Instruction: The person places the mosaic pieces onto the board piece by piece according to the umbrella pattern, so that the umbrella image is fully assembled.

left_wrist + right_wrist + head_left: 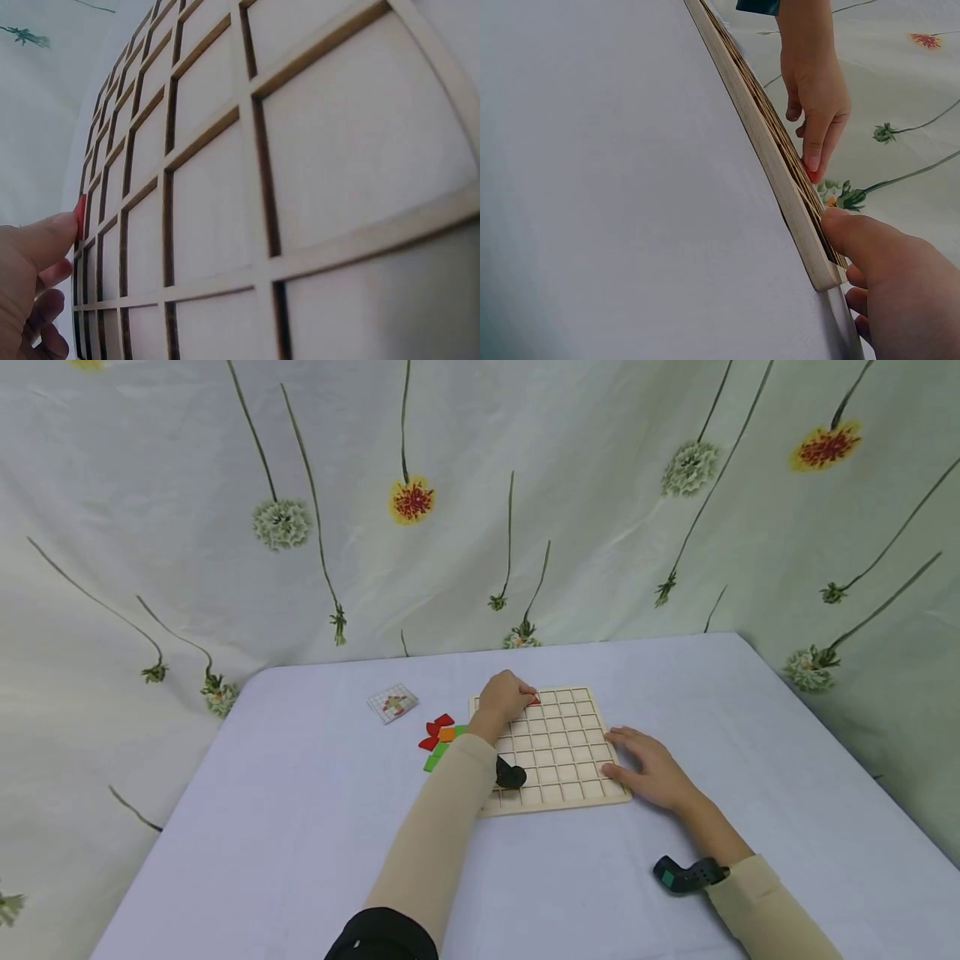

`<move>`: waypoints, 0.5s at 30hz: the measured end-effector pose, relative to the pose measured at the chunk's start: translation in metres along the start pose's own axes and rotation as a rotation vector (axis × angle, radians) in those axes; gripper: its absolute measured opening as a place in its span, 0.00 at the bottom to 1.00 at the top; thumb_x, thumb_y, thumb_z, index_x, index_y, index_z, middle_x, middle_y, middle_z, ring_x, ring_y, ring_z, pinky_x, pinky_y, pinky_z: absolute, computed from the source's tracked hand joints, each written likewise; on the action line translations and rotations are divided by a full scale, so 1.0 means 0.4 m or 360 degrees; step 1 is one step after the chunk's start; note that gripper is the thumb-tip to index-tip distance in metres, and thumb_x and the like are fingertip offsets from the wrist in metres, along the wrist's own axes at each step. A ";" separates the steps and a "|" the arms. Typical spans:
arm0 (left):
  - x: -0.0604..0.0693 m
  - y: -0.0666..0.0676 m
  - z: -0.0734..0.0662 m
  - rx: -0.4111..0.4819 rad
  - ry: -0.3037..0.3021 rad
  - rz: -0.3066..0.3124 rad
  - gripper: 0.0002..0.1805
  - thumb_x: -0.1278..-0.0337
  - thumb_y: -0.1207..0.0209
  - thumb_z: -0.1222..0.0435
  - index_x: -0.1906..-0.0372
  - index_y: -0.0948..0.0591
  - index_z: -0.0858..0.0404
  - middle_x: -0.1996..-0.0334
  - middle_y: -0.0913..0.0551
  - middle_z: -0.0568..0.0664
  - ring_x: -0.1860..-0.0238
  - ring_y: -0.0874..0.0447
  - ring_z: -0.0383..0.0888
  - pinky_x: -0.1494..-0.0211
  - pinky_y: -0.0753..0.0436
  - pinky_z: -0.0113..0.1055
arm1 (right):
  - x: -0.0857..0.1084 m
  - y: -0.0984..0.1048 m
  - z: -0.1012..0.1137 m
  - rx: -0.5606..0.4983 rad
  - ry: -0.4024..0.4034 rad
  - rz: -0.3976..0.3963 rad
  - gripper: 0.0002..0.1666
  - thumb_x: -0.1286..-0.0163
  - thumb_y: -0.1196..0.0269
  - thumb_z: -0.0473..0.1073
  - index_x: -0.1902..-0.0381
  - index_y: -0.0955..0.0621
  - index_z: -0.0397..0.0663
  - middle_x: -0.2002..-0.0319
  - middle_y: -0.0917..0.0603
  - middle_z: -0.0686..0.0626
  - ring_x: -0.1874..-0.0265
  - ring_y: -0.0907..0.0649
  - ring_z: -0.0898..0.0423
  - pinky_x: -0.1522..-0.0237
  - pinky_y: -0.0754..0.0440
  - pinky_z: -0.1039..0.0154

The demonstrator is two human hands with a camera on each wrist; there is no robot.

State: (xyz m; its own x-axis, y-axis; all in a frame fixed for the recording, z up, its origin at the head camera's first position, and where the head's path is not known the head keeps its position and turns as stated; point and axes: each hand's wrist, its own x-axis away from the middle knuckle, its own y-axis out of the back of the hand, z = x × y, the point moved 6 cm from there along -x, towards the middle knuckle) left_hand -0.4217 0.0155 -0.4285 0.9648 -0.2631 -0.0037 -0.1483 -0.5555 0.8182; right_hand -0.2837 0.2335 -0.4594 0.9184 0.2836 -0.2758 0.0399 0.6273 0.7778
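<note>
My left hand [501,703] reaches over the far left part of a light wooden grid board [566,752]. Between thumb and fingertips it pinches a small red piece [535,700] at the board's far edge; most of that piece is hidden by the fingers. In the left wrist view, the red piece [79,216] stands against the grid's ridges. My right hand [651,768] rests at the board's right edge, thumb and fingers spread apart and touching its side. The right wrist view has the thumb [840,225] on the rim, other fingers partly hidden.
Left of the board lie several red pieces [432,728], an orange piece [447,735] and green pieces [439,749], partly behind my left sleeve. A small pattern card [392,703] lies farther left on the white tablecloth [300,827]. A flowered cloth [480,552] hangs behind.
</note>
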 end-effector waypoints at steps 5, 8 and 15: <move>-0.001 -0.009 0.010 0.0029 -0.0006 0.0024 0.11 0.33 0.41 0.60 0.52 0.13 0.56 0.50 0.15 0.45 0.49 0.19 0.48 0.52 0.21 0.38 | -0.002 0.002 0.002 -0.0002 0.0001 0.0002 0.34 0.34 0.36 0.50 0.37 0.26 0.34 0.36 0.28 0.33 0.34 0.35 0.33 0.35 0.43 0.36; 0.004 -0.013 0.013 -0.0012 -0.0024 0.0038 0.13 0.31 0.43 0.59 0.49 0.14 0.58 0.51 0.19 0.48 0.54 0.21 0.48 0.57 0.23 0.37 | -0.001 0.003 0.003 0.0000 0.0007 0.0002 0.34 0.34 0.36 0.50 0.37 0.26 0.34 0.36 0.28 0.33 0.34 0.35 0.33 0.35 0.42 0.36; 0.018 -0.011 0.016 -0.0085 -0.0096 0.0015 0.18 0.29 0.46 0.57 0.46 0.17 0.64 0.49 0.27 0.52 0.56 0.26 0.46 0.56 0.24 0.38 | 0.000 0.002 0.005 0.0005 0.0006 0.0003 0.34 0.34 0.36 0.50 0.37 0.26 0.34 0.36 0.28 0.34 0.34 0.35 0.33 0.35 0.42 0.36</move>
State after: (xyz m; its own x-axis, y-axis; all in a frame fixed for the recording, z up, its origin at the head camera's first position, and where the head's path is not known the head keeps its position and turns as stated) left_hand -0.4154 0.0109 -0.4360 0.9483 -0.3161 -0.0290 -0.1441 -0.5102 0.8479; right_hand -0.2829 0.2328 -0.4576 0.9169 0.2878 -0.2763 0.0391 0.6243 0.7802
